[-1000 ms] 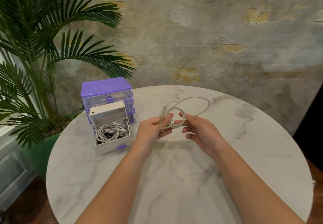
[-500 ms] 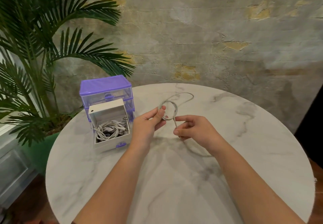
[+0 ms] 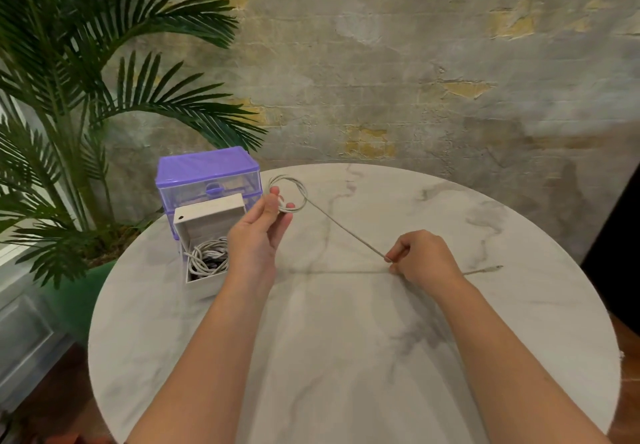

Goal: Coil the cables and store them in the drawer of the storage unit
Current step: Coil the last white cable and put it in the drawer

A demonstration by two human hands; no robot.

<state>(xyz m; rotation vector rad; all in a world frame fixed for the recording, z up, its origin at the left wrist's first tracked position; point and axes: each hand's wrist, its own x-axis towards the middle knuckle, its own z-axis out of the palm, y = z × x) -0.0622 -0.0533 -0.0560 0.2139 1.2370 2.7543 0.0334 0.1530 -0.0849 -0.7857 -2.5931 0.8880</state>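
My left hand (image 3: 260,232) pinches a small coil of grey-white cable (image 3: 346,230) above the round marble table (image 3: 346,357). From the coil the cable runs taut down to my right hand (image 3: 420,258), which pinches it. The cable's free end with its plug (image 3: 493,267) lies on the table to the right of that hand. A purple and clear storage unit (image 3: 207,175) stands at the table's far left. Its white drawer (image 3: 204,284) is pulled out and holds coiled white cables (image 3: 207,258).
A potted palm (image 3: 69,114) in a green pot stands left of the table, its fronds reaching over the storage unit. A rough plaster wall is behind. The table edge curves close on the left and right.
My hands have moved apart: the left went up and left with the small coil, the right went right and down, pulling the cable straight. The loose loop is gone.
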